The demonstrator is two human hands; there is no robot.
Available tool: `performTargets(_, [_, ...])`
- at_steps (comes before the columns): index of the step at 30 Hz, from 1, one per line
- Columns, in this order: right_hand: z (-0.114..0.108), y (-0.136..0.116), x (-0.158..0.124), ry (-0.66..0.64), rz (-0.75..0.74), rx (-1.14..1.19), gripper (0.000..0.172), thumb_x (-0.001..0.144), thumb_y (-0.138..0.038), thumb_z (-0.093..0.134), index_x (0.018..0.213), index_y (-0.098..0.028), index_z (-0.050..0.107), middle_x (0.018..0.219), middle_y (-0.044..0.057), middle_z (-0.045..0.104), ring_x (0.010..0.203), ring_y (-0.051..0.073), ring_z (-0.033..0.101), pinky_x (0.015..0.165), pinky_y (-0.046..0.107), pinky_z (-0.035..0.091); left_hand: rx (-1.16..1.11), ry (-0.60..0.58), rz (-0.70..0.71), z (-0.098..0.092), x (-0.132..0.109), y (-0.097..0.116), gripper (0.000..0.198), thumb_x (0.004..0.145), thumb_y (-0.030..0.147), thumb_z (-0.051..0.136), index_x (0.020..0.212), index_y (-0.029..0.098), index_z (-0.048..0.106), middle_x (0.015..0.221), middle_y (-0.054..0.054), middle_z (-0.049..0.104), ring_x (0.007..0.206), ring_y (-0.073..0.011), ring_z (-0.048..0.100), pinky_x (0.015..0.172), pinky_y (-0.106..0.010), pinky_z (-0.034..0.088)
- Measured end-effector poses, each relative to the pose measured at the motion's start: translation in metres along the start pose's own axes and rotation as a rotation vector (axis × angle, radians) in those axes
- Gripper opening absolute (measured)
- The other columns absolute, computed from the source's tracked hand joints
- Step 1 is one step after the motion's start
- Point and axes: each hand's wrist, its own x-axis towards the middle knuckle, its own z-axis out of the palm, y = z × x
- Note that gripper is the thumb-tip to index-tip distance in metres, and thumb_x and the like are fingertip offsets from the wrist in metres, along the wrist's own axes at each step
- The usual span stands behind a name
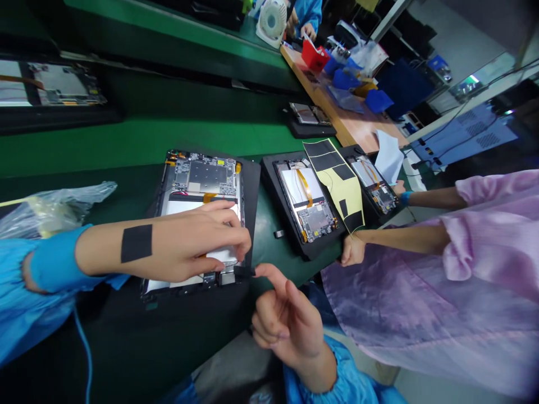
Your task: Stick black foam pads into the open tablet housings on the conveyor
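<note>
An opened tablet (206, 174) with a bare circuit board and white battery lies on a black pad in front of me. My left hand (206, 238) rests over its battery area, palm down, fingers bent but apart. A black square of tape (137, 243) is stuck to my left forearm. Off the tablet's lower right corner, my right hand (286, 317) has its index finger stretched out and the other fingers curled. A small black tape piece (244, 271) clings to that index fingertip, its other end at the tablet's edge.
To the right, another open tablet (309, 202) lies under a yellow sheet of black tape pieces (337, 182). A co-worker in a pink garment (404, 292) stands beside it. A plastic bag (59, 207) lies left; a fan (272, 22) and a red bin (314, 55) stand behind.
</note>
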Motion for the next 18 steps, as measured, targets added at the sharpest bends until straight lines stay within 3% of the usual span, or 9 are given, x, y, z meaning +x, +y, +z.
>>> performTargets(3, [-0.001,0.002,0.003,0.008,0.029,-0.019,0.043,0.1,-0.059,0.063,0.126,-0.025,0.06,0.049,-0.013,0.04,0.038,0.008,0.019,0.042,0.018,0.025,-0.003,-0.018,-0.015,0.002,-0.002,-0.001,0.029,0.091,0.008,0.059,0.111,0.028,0.057,0.103,0.002,0.064,0.1,-0.0218,0.059,0.121,-0.047,0.026])
performTargets(8, [-0.002,0.003,0.007,-0.069,0.072,0.017,0.044,0.102,-0.056,0.061,0.131,-0.023,0.06,0.05,-0.012,0.044,0.037,0.007,0.02,0.041,0.017,0.026,-0.033,0.002,-0.03,0.004,-0.003,-0.002,0.035,0.086,0.004,0.059,0.111,0.029,0.057,0.102,0.002,0.064,0.098,-0.0214,0.058,0.111,-0.04,0.034])
performTargets(14, [-0.008,0.009,0.005,-0.026,0.079,0.025,0.047,0.101,-0.056,0.062,0.134,-0.022,0.06,0.05,-0.011,0.046,0.038,0.007,0.022,0.041,0.016,0.028,-0.056,-0.023,-0.061,0.004,-0.002,-0.002,0.038,0.084,0.003,0.057,0.11,0.03,0.059,0.099,0.003,0.062,0.096,-0.0199,0.059,0.108,-0.038,0.035])
performTargets(18, [-0.013,0.014,0.002,-0.014,0.053,0.023,0.045,0.103,-0.054,0.061,0.135,-0.022,0.061,0.051,-0.011,0.046,0.038,0.007,0.024,0.042,0.016,0.029,-0.046,-0.021,-0.076,0.005,-0.002,0.0,0.034,0.087,0.004,0.054,0.109,0.03,0.06,0.095,0.003,0.062,0.096,-0.0194,0.058,0.118,-0.041,0.026])
